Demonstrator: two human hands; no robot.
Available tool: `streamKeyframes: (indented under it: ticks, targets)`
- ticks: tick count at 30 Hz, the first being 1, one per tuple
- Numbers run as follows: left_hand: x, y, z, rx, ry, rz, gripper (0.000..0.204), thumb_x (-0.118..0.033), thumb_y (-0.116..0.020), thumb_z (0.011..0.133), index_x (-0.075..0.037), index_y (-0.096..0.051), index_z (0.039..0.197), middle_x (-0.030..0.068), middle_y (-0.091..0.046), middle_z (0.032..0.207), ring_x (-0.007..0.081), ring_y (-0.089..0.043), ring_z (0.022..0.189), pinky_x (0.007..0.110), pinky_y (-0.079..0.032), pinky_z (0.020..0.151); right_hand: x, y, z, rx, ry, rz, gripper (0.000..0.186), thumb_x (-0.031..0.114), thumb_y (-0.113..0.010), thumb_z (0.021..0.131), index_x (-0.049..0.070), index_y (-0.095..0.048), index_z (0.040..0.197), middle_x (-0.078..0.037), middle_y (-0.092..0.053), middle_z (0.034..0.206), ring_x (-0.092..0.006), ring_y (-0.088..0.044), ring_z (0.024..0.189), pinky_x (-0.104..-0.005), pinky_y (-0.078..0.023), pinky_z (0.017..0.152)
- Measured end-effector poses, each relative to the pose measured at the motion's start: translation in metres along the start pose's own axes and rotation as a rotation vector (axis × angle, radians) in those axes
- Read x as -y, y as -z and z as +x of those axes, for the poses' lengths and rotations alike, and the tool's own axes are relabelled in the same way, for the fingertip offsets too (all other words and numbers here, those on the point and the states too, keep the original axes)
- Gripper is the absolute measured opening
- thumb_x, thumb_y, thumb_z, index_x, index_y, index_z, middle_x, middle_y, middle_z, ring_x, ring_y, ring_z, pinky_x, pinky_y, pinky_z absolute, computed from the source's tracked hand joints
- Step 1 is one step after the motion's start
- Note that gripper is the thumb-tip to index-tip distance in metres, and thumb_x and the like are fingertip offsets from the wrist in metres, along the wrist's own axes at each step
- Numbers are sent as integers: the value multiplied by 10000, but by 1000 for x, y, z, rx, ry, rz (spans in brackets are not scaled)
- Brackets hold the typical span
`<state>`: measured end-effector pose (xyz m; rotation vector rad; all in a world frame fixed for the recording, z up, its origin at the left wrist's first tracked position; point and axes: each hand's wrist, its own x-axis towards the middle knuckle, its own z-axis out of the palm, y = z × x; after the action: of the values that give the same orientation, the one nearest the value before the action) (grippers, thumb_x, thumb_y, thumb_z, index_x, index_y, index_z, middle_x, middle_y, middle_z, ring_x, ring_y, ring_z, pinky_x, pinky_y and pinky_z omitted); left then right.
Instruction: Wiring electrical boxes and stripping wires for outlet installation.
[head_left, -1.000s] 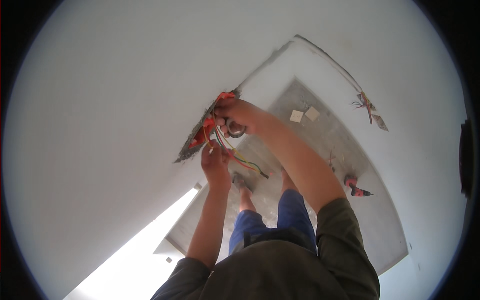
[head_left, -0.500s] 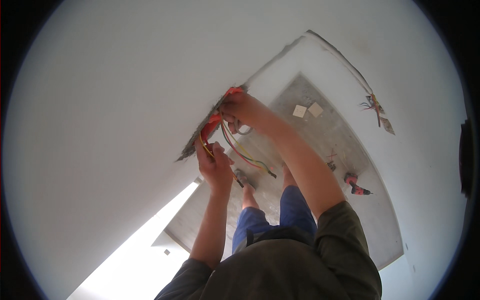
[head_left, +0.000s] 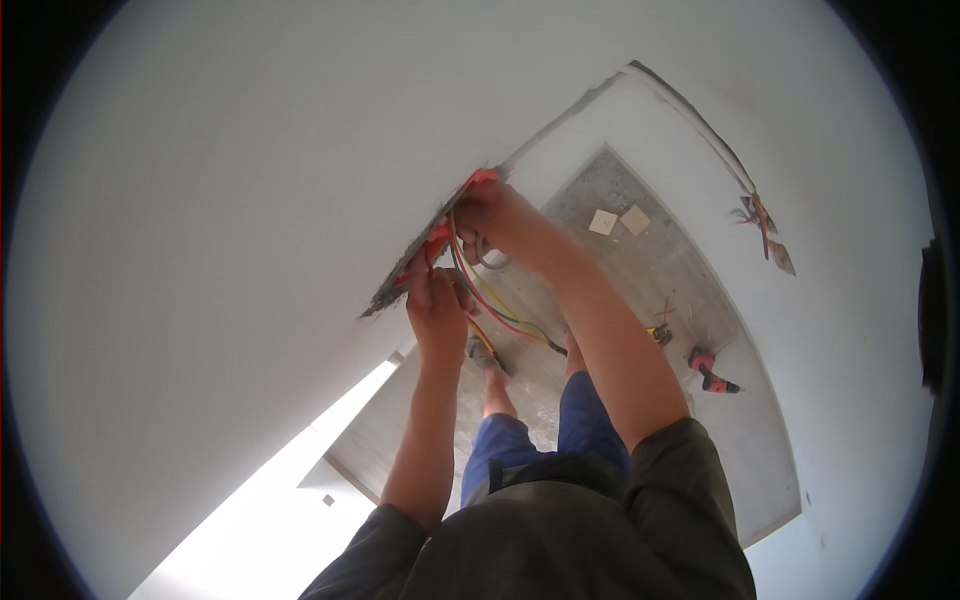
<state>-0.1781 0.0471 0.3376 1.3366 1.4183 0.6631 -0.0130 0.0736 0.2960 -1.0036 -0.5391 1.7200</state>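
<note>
Red boxes (head_left: 437,236) sit in a rough cut (head_left: 385,293) in the white wall. My right hand (head_left: 495,222) is at the upper box, fingers closed round a roll of tape (head_left: 490,257) that is mostly hidden; its fingertips reach into the cut. My left hand (head_left: 436,305) is lower, closed on a wire at the lower box, its fingertips partly hidden. Red, green and yellow wires (head_left: 503,308) loop down between my hands to a dark end (head_left: 557,347). An orange wire (head_left: 482,335) hangs below my left hand.
Two square cream plates (head_left: 602,222), a red-and-black drill (head_left: 713,373) and a small yellow tool (head_left: 660,334) lie on the dusty concrete floor (head_left: 640,270). A second cut with loose wires (head_left: 762,222) is on the right wall, below a long chase. My legs stand below.
My left fingers have moved up into the lower box, and an orange wire now hangs below that hand. My right hand stays at the upper box; the tape roll shows less.
</note>
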Motion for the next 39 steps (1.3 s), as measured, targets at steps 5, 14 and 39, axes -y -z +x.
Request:
streamKeyframes:
  ticks: [5, 14, 39]
  targets:
    - [9, -6, 3, -47, -52, 113, 492, -22, -343, 1017, -98, -426, 1496, 25, -533, 700, 85, -482, 560, 241, -435, 523, -2, -5, -4, 8, -94, 225, 132, 117, -542, 916, 35, -646, 917, -12, -559, 673, -151, -615, 557, -280, -488, 518]
    - [-1, -3, 16, -36, -90, -61, 203, -40, -396, 1028, -21, -523, 1185, 66, -618, 901, 93, -564, 633, 258, -469, 532, 9, 4, -6, -58, 13, -35, 148, 149, -553, 941, 38, -650, 922, -6, -523, 622, -147, -601, 583, -303, -484, 528]
    - [27, 41, -23, -72, -289, 385, 600, 52, -397, 948, -83, -373, 1531, 47, -608, 821, 95, -555, 606, 246, -490, 557, 6, -17, -6, -379, 111, -509, 198, 216, -675, 891, 46, -717, 984, -101, -709, 792, -191, -697, 602, -308, -566, 593]
